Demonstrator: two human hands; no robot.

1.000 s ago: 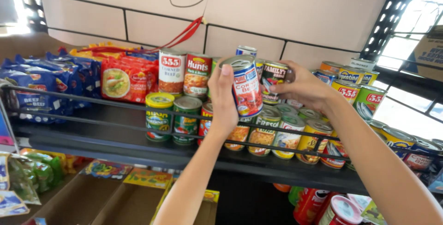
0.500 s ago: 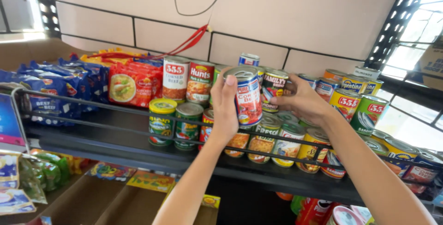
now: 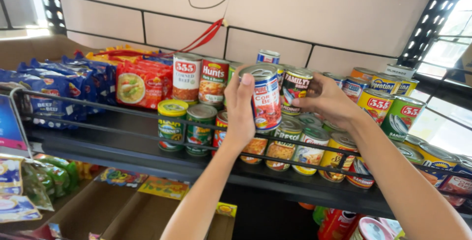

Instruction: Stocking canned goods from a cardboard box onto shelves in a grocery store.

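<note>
Since the earlier frames both hands stay almost where they were, only a little lower in the view. Left hand (image 3: pixel 241 114) is closed around a tall red and blue can (image 3: pixel 263 97), held upright above the front rail of the black shelf (image 3: pixel 123 154). Right hand (image 3: pixel 327 100) grips a dark can (image 3: pixel 295 90) just beside it, fingers curled on its side. Shorter cans (image 3: pixel 300 144) stand below them, and red noodle packets (image 3: pixel 140 85) lie toward the left end of the shelf.
</note>
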